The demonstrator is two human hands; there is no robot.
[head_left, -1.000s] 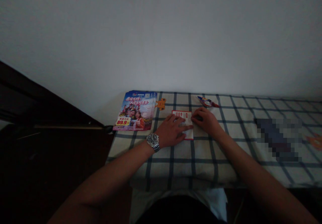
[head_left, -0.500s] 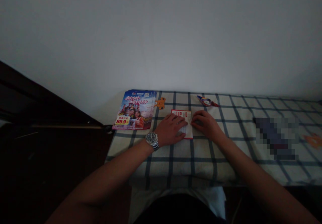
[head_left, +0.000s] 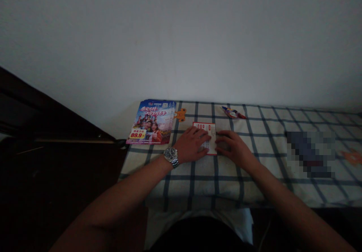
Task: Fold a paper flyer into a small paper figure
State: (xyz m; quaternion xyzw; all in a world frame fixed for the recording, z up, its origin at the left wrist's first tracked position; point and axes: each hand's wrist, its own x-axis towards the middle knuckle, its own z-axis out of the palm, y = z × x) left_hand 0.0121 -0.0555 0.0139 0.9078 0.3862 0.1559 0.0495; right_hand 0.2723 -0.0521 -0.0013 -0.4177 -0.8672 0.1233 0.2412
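In the head view, the left hand (head_left: 190, 145) lies palm down on a blue-checked cloth (head_left: 226, 186), its fingers (head_left: 201, 139) slightly spread and not clamped, their tips resting on the lower left part of a red-bordered white card (head_left: 208, 129). The right hand (head_left: 234, 149) lies palm down opposite, its fingers (head_left: 224, 140) loosely apart, their tips at the card's right edge; contact with that edge cannot be confirmed.

The card lies flat between the two sets of fingers, its upper end extending beyond them. A steel wristwatch (head_left: 171, 156) is worn on the left wrist, behind the left fingers.

A stack of travel brochures (head_left: 151, 123) marked 89.9 lies well left of the left fingers. An orange cutout (head_left: 180, 114) lies beyond and left of the left fingertips. A small wrapped packet (head_left: 233, 112) lies beyond the right fingers. Well right of the right fingers, a pixelated patch (head_left: 309, 154) hides an object on the cloth, and a white wall (head_left: 181, 44) rises beyond the fingers
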